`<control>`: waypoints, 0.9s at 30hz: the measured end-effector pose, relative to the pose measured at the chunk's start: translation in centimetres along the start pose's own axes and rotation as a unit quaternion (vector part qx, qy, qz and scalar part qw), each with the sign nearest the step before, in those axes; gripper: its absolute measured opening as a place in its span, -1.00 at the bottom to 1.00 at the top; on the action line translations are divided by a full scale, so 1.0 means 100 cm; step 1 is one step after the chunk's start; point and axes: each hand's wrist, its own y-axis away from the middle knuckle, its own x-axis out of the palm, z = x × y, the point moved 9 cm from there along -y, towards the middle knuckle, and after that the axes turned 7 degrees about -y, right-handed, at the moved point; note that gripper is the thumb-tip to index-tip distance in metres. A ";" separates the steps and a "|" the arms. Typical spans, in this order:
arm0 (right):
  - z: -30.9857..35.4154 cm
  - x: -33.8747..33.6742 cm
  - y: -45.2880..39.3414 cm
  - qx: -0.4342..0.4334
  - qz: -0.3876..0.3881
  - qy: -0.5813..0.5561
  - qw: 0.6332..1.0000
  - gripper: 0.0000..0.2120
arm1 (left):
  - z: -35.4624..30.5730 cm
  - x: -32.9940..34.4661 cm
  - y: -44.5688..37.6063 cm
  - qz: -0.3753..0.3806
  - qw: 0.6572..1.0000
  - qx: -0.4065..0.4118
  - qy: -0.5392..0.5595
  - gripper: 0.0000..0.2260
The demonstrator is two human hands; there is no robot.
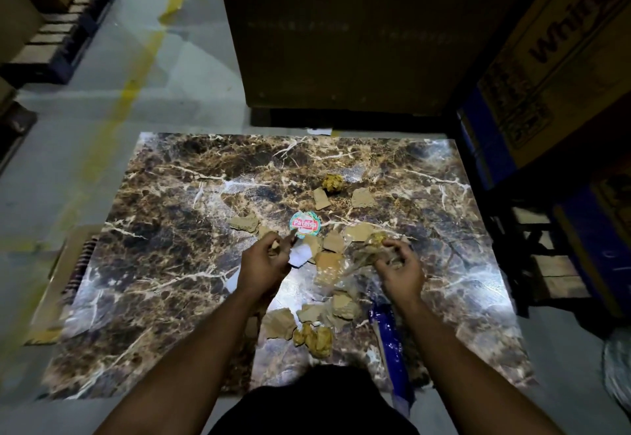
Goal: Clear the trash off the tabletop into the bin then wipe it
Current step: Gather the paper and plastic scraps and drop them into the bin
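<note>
The left hand (261,262) pinches torn card bits above the marble tabletop (164,250); the right hand (397,265) grips a crinkly plastic wrapper (362,257). More cardboard scraps (307,315) lie on the tabletop near both hands; a round sticker (305,224) sits just past them.

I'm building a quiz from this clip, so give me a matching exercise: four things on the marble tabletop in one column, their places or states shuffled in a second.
Things:
1. round printed lid
2. blue wrapper
3. far yellow wad
4. clear plastic bag

Places or states:
A. held in the right hand
B. near the front edge, right of centre
C. flat at the table's middle, just beyond the left hand
D. farthest from the person, untouched

Pairs: 1-C, 2-B, 3-D, 4-A
</note>
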 end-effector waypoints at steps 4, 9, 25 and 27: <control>0.013 0.034 0.005 -0.006 0.060 0.008 0.998 -0.49 | -0.004 0.010 0.002 0.070 0.995 -0.035 0.064 -0.93; 0.025 0.067 0.006 -0.012 0.108 0.066 0.992 -0.58 | -0.005 0.020 0.000 0.063 0.997 -0.043 0.019 -0.94; 0.031 0.109 0.011 0.019 0.212 -0.022 0.977 -0.46 | -0.003 0.026 -0.002 0.101 0.979 -0.102 0.143 -0.93; 0.031 0.111 0.013 0.030 0.218 -0.030 0.975 -0.45 | 0.000 0.027 0.000 0.106 0.970 -0.122 0.180 -0.95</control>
